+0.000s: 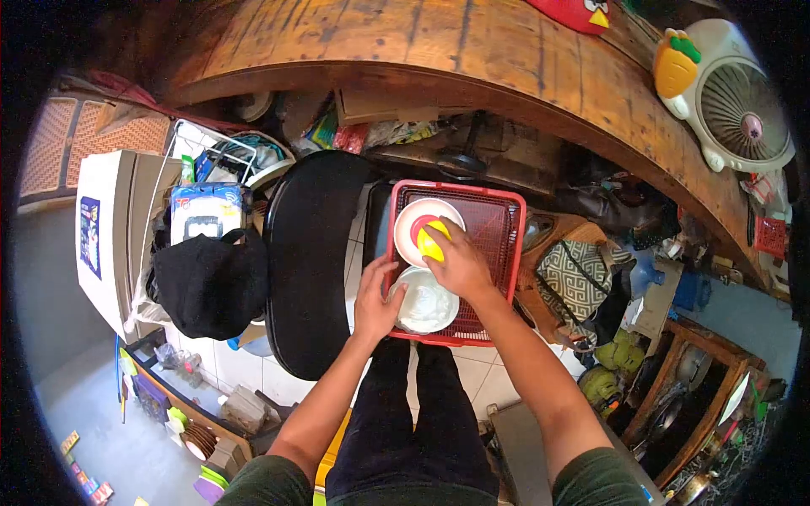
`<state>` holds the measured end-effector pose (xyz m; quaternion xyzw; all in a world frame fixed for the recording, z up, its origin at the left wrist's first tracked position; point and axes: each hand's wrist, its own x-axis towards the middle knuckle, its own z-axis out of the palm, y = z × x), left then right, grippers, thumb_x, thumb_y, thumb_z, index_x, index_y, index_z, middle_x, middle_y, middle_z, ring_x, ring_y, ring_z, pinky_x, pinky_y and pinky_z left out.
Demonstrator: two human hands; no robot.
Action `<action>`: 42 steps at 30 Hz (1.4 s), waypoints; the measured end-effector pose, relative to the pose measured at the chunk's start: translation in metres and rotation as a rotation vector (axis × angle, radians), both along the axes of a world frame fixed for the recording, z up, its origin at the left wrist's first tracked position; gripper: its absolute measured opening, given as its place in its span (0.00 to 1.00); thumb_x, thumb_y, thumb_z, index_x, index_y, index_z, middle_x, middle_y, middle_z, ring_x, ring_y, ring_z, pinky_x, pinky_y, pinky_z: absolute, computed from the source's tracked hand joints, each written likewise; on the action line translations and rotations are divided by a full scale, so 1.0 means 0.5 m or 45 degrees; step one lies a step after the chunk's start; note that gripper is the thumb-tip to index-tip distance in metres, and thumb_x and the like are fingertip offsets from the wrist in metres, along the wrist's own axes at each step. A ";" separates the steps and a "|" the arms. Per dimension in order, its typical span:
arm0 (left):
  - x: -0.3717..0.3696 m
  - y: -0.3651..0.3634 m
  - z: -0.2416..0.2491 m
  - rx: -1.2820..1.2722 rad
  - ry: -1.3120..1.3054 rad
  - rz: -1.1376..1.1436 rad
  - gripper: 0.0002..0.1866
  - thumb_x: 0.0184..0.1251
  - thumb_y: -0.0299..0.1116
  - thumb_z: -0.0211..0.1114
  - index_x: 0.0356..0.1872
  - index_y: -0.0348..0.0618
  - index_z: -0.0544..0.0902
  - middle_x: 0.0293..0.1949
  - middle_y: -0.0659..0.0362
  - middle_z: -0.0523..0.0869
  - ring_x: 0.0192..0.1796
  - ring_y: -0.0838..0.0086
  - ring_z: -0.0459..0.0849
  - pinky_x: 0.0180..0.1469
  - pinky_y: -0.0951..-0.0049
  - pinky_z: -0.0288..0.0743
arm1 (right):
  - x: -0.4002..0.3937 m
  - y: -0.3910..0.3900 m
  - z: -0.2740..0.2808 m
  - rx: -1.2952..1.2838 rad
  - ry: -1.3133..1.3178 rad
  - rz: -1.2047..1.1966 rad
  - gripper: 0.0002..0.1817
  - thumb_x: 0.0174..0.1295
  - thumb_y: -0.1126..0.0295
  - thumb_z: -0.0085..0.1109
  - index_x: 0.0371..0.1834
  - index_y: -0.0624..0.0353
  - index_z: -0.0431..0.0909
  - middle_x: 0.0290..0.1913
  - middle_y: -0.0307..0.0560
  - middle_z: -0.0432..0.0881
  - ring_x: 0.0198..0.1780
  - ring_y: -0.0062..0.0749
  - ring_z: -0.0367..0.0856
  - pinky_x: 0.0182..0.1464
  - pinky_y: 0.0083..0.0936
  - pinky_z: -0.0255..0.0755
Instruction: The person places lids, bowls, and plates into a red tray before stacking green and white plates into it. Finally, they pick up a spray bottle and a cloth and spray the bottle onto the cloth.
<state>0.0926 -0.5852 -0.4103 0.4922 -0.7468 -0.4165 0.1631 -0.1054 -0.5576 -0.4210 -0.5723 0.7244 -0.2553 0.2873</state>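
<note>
A pale pink bowl [405,221] with a red ring inside sits in the upper left of a red plastic basket [516,278]. My right hand [460,260] reaches over this bowl, its fingers closed around a small rounded bright yellow object [432,242] within the red ring; I cannot tell its exact kind. Nearer to me is a white, glossy bowl [426,302], overlapping the pink one's lower edge. At its left rim rests my left hand [376,302], fingers spread and thumb at the bowl's edge.
Left of the basket stands a black chair [308,261], with a black cloth bundle [211,282] beyond it. A wooden tabletop [405,38] curves across the far side, bearing a white fan [730,97]. At right are a patterned bag [578,274] and a wooden rack [675,405].
</note>
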 end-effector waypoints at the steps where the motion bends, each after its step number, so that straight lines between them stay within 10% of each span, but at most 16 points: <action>1: 0.004 0.001 -0.003 0.000 0.015 -0.020 0.20 0.59 0.31 0.68 0.54 0.43 0.77 0.61 0.47 0.73 0.64 0.53 0.73 0.64 0.62 0.68 | 0.003 -0.006 -0.007 0.033 0.090 0.039 0.29 0.54 0.65 0.66 0.62 0.53 0.73 0.67 0.57 0.67 0.64 0.53 0.71 0.62 0.40 0.70; 26: 0.023 -0.049 0.016 0.088 0.124 -0.160 0.19 0.60 0.32 0.68 0.53 0.43 0.77 0.60 0.49 0.75 0.62 0.53 0.75 0.62 0.62 0.70 | 0.031 -0.037 -0.085 0.201 0.227 0.126 0.34 0.53 0.72 0.66 0.66 0.47 0.67 0.72 0.57 0.59 0.73 0.52 0.58 0.69 0.39 0.64; 42: 0.040 -0.023 0.263 0.150 0.236 -0.392 0.18 0.59 0.31 0.69 0.50 0.42 0.78 0.60 0.49 0.75 0.62 0.54 0.75 0.63 0.63 0.69 | 0.066 0.215 0.268 -0.073 -0.128 -0.538 0.29 0.57 0.66 0.66 0.64 0.57 0.72 0.72 0.61 0.60 0.72 0.52 0.62 0.70 0.39 0.58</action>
